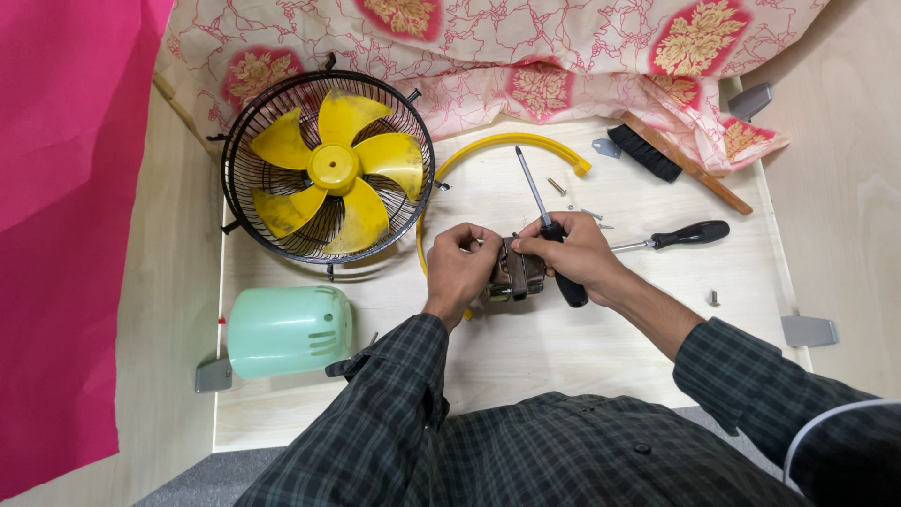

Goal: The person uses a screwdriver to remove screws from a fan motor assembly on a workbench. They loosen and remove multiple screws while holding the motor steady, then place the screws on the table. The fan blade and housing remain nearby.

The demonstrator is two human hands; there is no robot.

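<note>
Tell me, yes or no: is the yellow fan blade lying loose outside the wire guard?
No, the yellow fan blade sits inside the black wire guard.

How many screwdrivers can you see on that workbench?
2. One screwdriver is held in the right hand, its shaft pointing away over the motor. The second screwdriver lies on the table, just right of that hand. Others may be hidden under the floral cloth.
</note>
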